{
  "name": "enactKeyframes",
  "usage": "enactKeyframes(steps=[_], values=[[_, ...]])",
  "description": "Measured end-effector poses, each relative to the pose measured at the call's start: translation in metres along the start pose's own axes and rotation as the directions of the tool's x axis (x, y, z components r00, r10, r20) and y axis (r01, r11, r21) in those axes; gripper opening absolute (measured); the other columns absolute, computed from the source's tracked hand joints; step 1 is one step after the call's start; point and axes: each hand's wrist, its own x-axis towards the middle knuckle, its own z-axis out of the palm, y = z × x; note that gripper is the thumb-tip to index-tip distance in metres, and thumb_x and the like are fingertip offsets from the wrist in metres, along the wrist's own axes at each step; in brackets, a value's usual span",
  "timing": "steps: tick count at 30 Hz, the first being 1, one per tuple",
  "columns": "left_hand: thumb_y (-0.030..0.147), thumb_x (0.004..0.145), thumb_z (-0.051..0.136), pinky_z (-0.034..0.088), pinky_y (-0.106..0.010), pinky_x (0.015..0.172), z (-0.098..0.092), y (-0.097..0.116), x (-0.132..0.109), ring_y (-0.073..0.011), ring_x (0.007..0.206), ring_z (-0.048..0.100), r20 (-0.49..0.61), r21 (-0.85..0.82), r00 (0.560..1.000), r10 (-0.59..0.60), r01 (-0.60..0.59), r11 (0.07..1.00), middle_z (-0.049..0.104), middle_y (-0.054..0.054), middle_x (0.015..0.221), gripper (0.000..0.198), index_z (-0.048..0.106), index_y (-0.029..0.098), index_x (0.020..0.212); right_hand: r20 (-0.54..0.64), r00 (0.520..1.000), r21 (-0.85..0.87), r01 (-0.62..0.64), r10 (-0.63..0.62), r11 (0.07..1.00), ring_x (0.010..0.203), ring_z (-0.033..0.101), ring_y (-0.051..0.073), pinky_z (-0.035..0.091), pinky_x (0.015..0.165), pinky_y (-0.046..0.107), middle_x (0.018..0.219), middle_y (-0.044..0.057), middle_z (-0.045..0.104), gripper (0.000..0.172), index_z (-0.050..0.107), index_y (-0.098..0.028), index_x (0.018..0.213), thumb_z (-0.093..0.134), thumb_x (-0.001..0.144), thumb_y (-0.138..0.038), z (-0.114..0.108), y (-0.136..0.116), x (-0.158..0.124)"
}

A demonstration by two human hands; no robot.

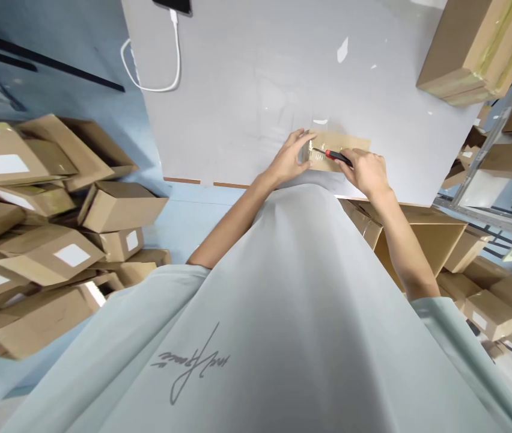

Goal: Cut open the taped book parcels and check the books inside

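Note:
At the near edge of the table, a small flat tan cardboard piece (355,144) lies with shiny clear patches, like tape or film, over its left half. My left hand (288,159) curls around its left end, thumb on the near side and fingers on the far side. In my right hand (368,171) is a slim screwdriver-like tool (336,156) with a red and black handle. Its thin tip points left and lies over the shiny part of the cardboard piece, near my left fingers. Whether the tip is a shaft or a blade is too small to tell.
A taped carton (467,54) stands at the table's far right. On the far left lies a dark phone (175,5) with a white cable (177,60). White scraps (342,50) dot the grey table (220,90). Cartons (48,252) pile up left; an open box (431,240) sits below right.

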Motion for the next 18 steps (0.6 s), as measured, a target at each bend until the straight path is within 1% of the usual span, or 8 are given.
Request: enactKeyframes(steps=[3,7,11,14,18], values=[[0.069,0.100,0.077,0.038,-0.064,0.140,0.000,0.002,-0.003,-0.0413,0.174,0.038,-0.014,-0.030,1.000,-0.004,0.004,1.000,0.045,-0.018,0.181,0.087,0.051,0.032,0.174,0.055,0.998,-0.084,0.018,-0.013,0.996,0.105,0.074,0.032,0.041,0.081,0.035,0.124,0.017,0.083,0.047,0.077,-0.020,0.144,0.045,0.119,-0.043,-0.011,-0.009,0.007],[0.068,0.101,0.076,0.043,-0.061,0.138,0.000,0.007,-0.003,-0.0407,0.172,0.042,-0.018,-0.066,1.000,-0.011,0.010,0.998,0.048,-0.018,0.180,0.085,0.052,0.031,0.173,0.098,0.995,-0.153,0.024,-0.009,0.988,0.103,0.073,0.033,0.042,0.082,0.037,0.124,0.018,0.083,0.045,0.078,-0.017,0.141,0.047,0.118,-0.040,-0.019,-0.016,0.012],[0.070,0.101,0.074,0.045,-0.058,0.137,-0.001,0.008,-0.001,-0.0399,0.170,0.044,-0.008,-0.062,1.000,-0.015,0.014,0.998,0.049,-0.019,0.179,0.085,0.053,0.028,0.173,0.120,0.993,-0.171,0.019,0.002,0.985,0.102,0.074,0.032,0.044,0.084,0.039,0.124,0.019,0.083,0.042,0.079,-0.017,0.140,0.049,0.119,-0.037,-0.023,-0.018,0.017],[0.072,0.102,0.072,0.046,-0.057,0.136,-0.003,0.010,-0.002,-0.0391,0.168,0.046,0.001,-0.057,1.000,-0.013,0.013,0.998,0.050,-0.019,0.178,0.087,0.052,0.027,0.173,0.134,0.991,-0.180,0.037,-0.013,0.983,0.107,0.074,0.033,0.046,0.087,0.040,0.124,0.019,0.083,0.041,0.079,-0.017,0.141,0.049,0.119,-0.033,-0.025,-0.022,0.024],[0.076,0.101,0.070,0.047,-0.059,0.135,-0.009,0.014,-0.003,-0.0400,0.165,0.050,0.020,-0.059,1.000,-0.015,0.016,0.998,0.053,-0.019,0.176,0.089,0.052,0.026,0.173,0.150,0.988,-0.159,0.071,-0.047,0.985,0.114,0.074,0.036,0.047,0.094,0.044,0.124,0.024,0.081,0.042,0.079,-0.013,0.140,0.045,0.119,-0.026,-0.023,-0.031,0.035]])
